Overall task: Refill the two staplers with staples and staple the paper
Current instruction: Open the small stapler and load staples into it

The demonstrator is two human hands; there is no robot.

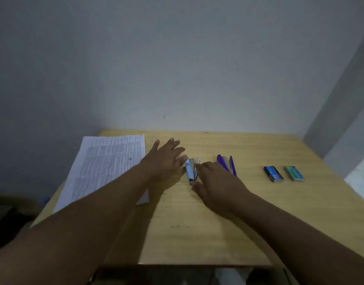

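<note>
**Both hands closing in on the pale stapler**

The small pale stapler (pixel 191 169) is lying near the middle of the wooden table (pixel 218 223), its long axis running roughly away from the person and leaning slightly leftward at the far end. Which end is the nose is too blurred to tell. It is looking light, rigid and smooth-sided, so it will likely slide if nudged; the sensible hold is across its two long flanks, near the hinge end.

The left hand (pixel 163 159) is lying flat, fingers straight and spread, with a fingertip just touching the stapler's far end. The right hand (pixel 215 182) is reaching in from the other side, thumb at the near end and fingers loosely extended along the flank, not yet wrapping it.

Just beyond, a purple stapler (pixel 227 164) is lying open, pointing much the same way. Farther right, a blue staple box (pixel 273 174) and a green staple box (pixel 294 173) are sitting side by side. The printed paper (pixel 107 163) is lying at the left, partly under the left forearm.
</note>
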